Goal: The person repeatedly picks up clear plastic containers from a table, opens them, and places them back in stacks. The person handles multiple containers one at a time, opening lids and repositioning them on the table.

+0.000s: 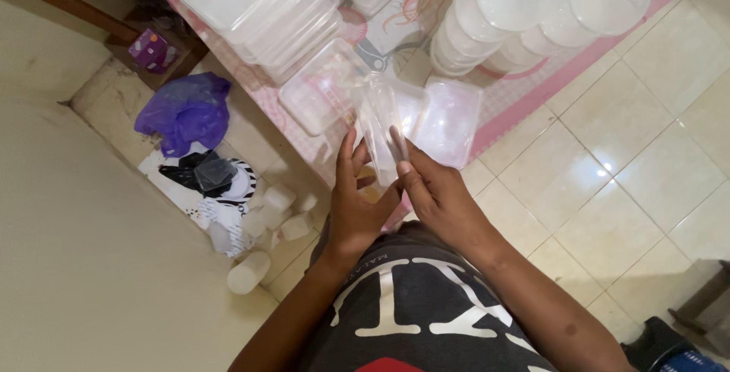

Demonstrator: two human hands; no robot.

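Holding a clear plastic bag (382, 125) between both hands, you stand over a pink mat (525, 91) on the tiled floor. Your left hand (356, 205) is under and beside the bag, fingers stretched up along its left side, thumb pressing toward the middle, so it is grasping the bag lightly. Your right hand (437, 193) is on the other side, w/ fingers closed on the bag's right edge and one fingertip up on the film. Bag is upright, just above the mat's near edge, approx. between the two hands.

Behind the bag, on the mat, lie a rectangular clear lid (323, 91) and another clear lid (450, 120), both just beside the bag; if they touch it I cannot tell. Further up are a stack of rectangular clear containers (262, 11) and stacks of round clear tubs (525, 15).

To your left, off the mat, are a purple plastic bag (186, 110), a black and white bag (213, 178) and some small white rolls (277, 205); a white cylinder (248, 272) lies near your left forearm.
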